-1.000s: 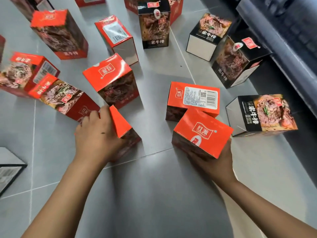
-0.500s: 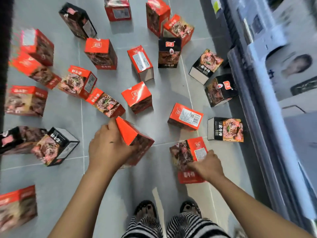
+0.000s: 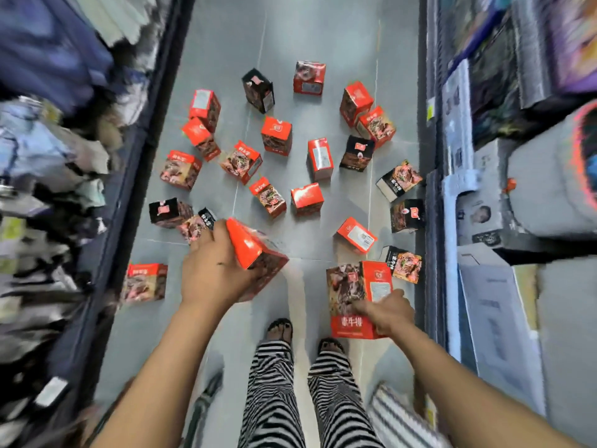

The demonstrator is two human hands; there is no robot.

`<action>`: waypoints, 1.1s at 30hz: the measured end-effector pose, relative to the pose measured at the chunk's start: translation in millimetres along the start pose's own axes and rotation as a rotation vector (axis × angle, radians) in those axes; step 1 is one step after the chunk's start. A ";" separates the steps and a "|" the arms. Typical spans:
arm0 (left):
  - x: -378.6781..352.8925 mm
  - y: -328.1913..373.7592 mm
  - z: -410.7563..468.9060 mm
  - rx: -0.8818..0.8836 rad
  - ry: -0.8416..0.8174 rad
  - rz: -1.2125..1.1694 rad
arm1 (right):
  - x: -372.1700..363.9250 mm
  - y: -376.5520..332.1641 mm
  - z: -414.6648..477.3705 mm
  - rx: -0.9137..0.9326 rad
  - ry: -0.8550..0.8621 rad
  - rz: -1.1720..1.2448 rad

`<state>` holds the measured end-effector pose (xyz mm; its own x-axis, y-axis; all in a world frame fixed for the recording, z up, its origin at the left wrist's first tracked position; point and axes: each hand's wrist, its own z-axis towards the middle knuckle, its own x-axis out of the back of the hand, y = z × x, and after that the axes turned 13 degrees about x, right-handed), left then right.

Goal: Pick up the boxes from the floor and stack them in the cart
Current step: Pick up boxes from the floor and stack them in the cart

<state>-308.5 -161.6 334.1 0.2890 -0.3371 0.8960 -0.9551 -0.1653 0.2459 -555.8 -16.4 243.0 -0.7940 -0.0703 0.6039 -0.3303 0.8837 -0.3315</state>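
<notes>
We are standing in striped trousers (image 3: 274, 389) and open sandals (image 3: 280, 329) on a grey tiled floor (image 3: 323, 37), looking straight down. Our left hand (image 3: 216, 273) is gripping a red box (image 3: 255, 250) from the side, fingers curled round it. It is holding the box tilted above the floor, one corner pointing down. Our right hand (image 3: 386, 310) is clasping a second red box (image 3: 353, 295), fingers curled round its lower right edge. This box is hanging upright in the air, just ahead of our right foot. Beyond the hands, many more red and black boxes (image 3: 307, 198) are lying scattered over the floor, some upright, some tipped on a side. A red one with a white label (image 3: 357, 236) is lying just beyond the right hand's box. Blurred shelves (image 3: 517, 205) are flanking the aisle on both sides.
</notes>
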 end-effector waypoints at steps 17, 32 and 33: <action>130.3 -156.5 -214.3 0.657 0.113 -0.285 | -7.9 -121.7 -171.9 0.603 -0.486 -0.508; 186.5 -369.3 -364.1 1.162 0.379 -0.436 | -233.3 -251.6 -332.1 1.052 -0.762 -1.100; 186.5 -382.4 -373.3 1.194 0.387 -0.443 | -245.8 -257.5 -349.8 1.051 -0.796 -1.094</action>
<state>86.3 184.7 545.2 0.3314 0.2062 0.9207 -0.0857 -0.9652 0.2470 -97.1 -64.9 433.5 0.0809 -0.8724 0.4821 -0.7612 -0.3664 -0.5352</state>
